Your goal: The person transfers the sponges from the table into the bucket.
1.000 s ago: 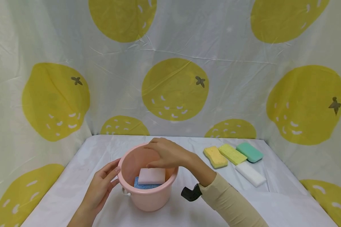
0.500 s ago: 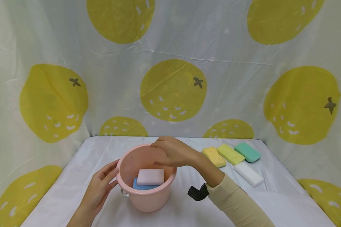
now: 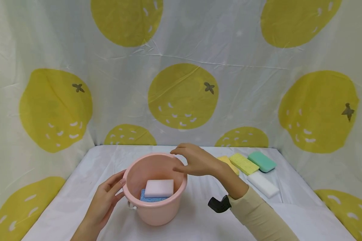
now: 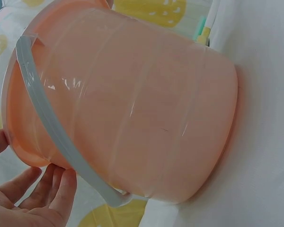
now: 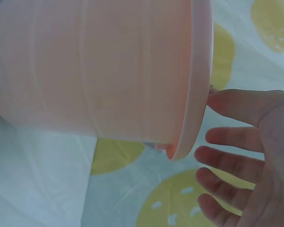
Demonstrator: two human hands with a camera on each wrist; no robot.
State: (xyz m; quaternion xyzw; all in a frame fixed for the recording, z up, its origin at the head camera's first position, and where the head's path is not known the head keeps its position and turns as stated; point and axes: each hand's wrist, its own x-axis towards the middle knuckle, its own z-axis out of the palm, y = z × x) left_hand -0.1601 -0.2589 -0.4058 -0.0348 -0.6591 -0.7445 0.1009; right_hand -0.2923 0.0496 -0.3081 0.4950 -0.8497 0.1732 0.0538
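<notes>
A pink bucket (image 3: 158,214) stands on the white cloth. Inside it a pale pink sponge (image 3: 159,188) lies on top of a blue sponge (image 3: 151,199), whose rear is hidden. My left hand (image 3: 104,197) holds the bucket's left rim, thumb at the edge and fingers against the outer wall below it. The bucket's pale handle (image 4: 61,132) hangs down beside those fingers in the left wrist view. My right hand (image 3: 196,160) hovers at the right rim with fingers spread and holds nothing; in the right wrist view its thumb (image 5: 236,101) is at the rim.
Right of the bucket lie several more sponges: a yellow-orange one (image 3: 229,163), partly behind my right arm, a yellow-green one (image 3: 244,163), a green one (image 3: 261,161) and a white one (image 3: 263,184). A lemon-print curtain (image 3: 120,83) encloses the back and sides.
My right hand has moved right, from over the bucket's opening to its right rim. My left hand stays on the left rim, and the sponges inside keep their places.
</notes>
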